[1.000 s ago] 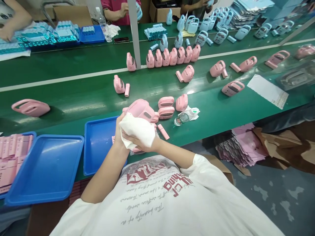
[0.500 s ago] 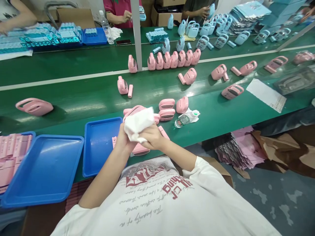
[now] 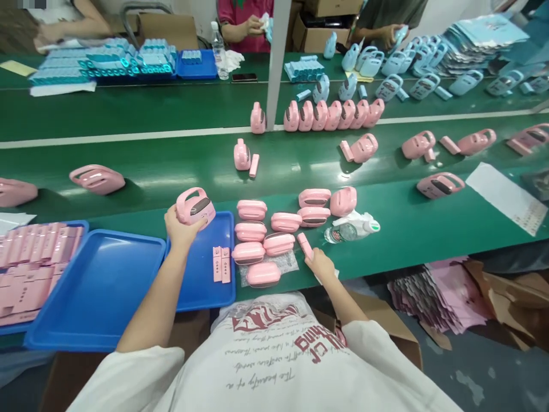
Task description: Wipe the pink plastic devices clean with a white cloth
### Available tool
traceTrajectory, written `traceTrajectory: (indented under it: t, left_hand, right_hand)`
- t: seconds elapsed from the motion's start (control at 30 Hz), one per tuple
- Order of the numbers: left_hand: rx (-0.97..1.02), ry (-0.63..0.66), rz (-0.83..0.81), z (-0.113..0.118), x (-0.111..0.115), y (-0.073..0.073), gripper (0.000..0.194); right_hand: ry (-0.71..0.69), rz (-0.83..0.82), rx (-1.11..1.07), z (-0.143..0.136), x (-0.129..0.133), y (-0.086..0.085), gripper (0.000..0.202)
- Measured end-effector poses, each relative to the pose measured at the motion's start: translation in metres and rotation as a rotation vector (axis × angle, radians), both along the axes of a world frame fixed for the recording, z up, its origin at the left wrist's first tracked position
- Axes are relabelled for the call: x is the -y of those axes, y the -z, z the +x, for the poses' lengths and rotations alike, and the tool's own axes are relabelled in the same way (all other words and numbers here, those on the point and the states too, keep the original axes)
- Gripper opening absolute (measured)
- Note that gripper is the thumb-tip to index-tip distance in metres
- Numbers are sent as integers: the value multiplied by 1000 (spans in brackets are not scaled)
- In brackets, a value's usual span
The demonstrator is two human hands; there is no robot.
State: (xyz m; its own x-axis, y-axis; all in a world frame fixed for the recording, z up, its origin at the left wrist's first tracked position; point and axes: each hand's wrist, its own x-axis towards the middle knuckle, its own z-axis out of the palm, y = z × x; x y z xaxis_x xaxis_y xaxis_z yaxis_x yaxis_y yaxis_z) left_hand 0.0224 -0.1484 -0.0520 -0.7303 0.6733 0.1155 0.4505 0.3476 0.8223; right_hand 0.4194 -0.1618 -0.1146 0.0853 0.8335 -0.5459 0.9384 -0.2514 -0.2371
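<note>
My left hand (image 3: 182,228) is closed around a pink device with a carry handle (image 3: 195,209), raised over the back of a blue tray (image 3: 197,297). A dark panel shows on its front. At the right, my right hand (image 3: 321,264) has its fingers closed on the lower end of a short pink stick (image 3: 305,245) at the table. Part of a white cloth (image 3: 333,276) peeks out beside that hand. Between my hands, several more pink devices (image 3: 279,244) lie in loose rows, some on clear bubble wrap (image 3: 289,261). Two pink sticks (image 3: 222,264) lie inside the blue tray.
Left of me are another blue tray (image 3: 98,332) and a tray of pink sticks (image 3: 47,252). A clear bottle (image 3: 341,233) lies right of the pink devices. Across the green belt (image 3: 180,166), co-workers handle light-blue devices (image 3: 390,86). A post (image 3: 278,63) rises midway.
My hands were together on a white cloth; now they are apart. The left holds up a pink device, and the right is down at a pink stick. The view has shifted left.
</note>
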Motion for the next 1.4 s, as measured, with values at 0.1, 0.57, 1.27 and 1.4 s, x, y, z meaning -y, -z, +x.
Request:
traceTrajectory:
  t: [0.1, 0.57, 1.27, 1.4]
  left_hand:
    - [16, 51, 3, -29, -28, 17, 62]
    - [49, -170, 79, -139, -173, 70, 61]
    - [-235, -279, -121, -280, -93, 11, 19]
    - [-289, -162, -84, -243, -70, -8, 16]
  right_hand:
    - [10, -6, -66, 12, -5, -11, 17]
    - [-187, 27, -607, -165, -149, -75, 24]
    - [236, -156, -1111, -232, -212, -58, 33]
    - [270, 7, -1132, -181, -193, -74, 54]
